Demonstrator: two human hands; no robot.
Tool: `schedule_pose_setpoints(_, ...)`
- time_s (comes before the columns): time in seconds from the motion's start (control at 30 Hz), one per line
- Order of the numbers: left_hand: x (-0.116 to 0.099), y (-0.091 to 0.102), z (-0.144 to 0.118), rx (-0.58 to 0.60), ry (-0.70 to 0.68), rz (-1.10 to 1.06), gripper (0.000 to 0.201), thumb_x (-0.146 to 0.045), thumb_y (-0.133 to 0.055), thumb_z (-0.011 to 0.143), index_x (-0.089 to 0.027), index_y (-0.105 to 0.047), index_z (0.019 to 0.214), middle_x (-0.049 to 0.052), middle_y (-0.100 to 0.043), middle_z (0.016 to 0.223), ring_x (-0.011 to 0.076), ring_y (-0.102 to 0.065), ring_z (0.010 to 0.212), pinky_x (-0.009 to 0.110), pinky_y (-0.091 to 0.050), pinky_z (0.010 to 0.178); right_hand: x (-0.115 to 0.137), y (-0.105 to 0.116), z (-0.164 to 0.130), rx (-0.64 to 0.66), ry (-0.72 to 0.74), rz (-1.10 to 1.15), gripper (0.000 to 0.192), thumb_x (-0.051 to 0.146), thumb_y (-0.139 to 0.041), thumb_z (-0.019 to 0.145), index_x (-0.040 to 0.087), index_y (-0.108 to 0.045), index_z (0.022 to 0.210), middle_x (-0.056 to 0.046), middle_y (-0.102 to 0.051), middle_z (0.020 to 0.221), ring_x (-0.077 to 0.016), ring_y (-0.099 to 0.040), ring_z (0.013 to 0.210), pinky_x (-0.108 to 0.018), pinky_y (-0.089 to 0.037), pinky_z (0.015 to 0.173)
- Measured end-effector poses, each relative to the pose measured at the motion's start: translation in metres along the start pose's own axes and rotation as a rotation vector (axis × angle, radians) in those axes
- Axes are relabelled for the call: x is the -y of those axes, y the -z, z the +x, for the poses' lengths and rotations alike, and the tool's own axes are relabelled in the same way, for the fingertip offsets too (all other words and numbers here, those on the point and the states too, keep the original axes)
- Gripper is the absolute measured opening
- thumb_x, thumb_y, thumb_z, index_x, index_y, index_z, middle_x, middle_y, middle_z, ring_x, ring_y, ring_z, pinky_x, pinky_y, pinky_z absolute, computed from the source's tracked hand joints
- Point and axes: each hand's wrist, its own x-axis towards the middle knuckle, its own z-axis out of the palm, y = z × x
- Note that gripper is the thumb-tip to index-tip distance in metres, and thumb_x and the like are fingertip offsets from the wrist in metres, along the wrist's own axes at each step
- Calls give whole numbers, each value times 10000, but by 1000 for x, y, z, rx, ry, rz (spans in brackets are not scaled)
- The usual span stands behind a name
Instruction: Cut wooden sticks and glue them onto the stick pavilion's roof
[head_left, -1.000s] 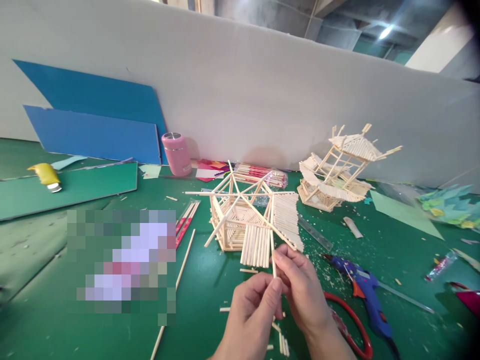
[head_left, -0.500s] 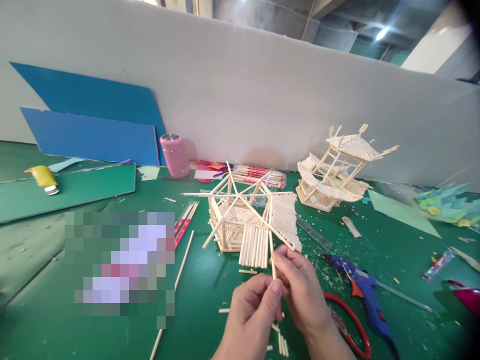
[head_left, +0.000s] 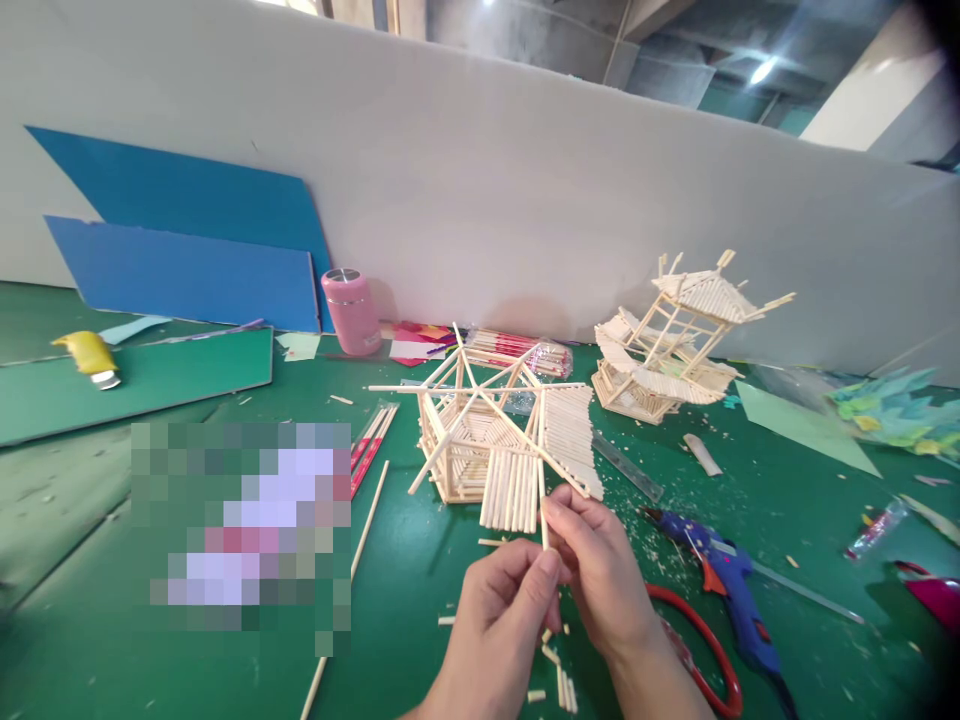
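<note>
Right hand [head_left: 600, 575]: fingertips pinch a thin pale wooden stick [head_left: 543, 500], held upright.
Left hand [head_left: 504, 610]: thumb and forefinger apparently grip the stick's lower end, partly hidden.
Stick's place: just before the unfinished pale stick-built pavilion roof [head_left: 495, 440].
Nearby: blue glue gun [head_left: 731, 585] on green table [head_left: 150, 650].

We count two stick models [head_left: 491, 440] [head_left: 671, 345], two blue boards [head_left: 187, 245], one pink tumbler [head_left: 351, 311], one glue gun [head_left: 731, 590].
</note>
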Motion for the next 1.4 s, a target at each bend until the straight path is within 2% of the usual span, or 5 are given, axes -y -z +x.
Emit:
schedule_pose_setpoints(0.83, 16, -1, 4, 24, 118, -150, 353, -476, -605, 730, -137, -578, 635, -50, -454, 438, 68, -328, 410, 207, -220, 431, 3, 4, -23, 57, 16, -121, 275, 375, -498, 834, 202, -458, 625, 77, -421, 510, -82, -441, 404, -194, -342, 394)
schedule_pose_setpoints(0.93, 17, -1, 3, 15, 121, -77, 386, -514, -596, 720, -135, -585, 650, -52, -443, 433, 69, -330, 410, 201, -220, 424, 4, 33, -32, -111, 136, -405, 228, 389, -504, 821, 199, -542, 701, 22, -517, 646, -131, -503, 607, -221, -400, 537)
schedule_pose_setpoints(1.1, 17, 0, 0, 31, 9, 128, 407, -524, -527, 768, -140, -585, 646, -38, -450, 474, 90, -363, 457, 212, -272, 455, -6, 131, -46, -739, 162, -862, 312, 471, -513, 755, 196, -556, 897, -54, -574, 826, -210, -547, 744, -311, -436, 662)
schedule_pose_setpoints(1.23, 17, 2, 2, 62, -72, 298, 381, -479, -476, 816, -150, -576, 651, -19, -458, 543, 119, -410, 527, 224, -314, 494, -22, 189, -55, -780, 87, -1218, 455, 480, -499, 689, 148, -508, 1000, -138, -536, 951, -305, -525, 916, -363, -445, 651)
schedule_pose_setpoints(1.4, 21, 5, 6, 30, -170, 427, 333, -400, -443, 851, -163, -558, 647, -12, -454, 571, 137, -426, 557, 230, -336, 522, -33, 199, -54, -708, -38, -1168, 439, 421, -500, 681, 170, -462, 1039, -118, -593, 952, -249, -616, 784, -346, -474, 658)
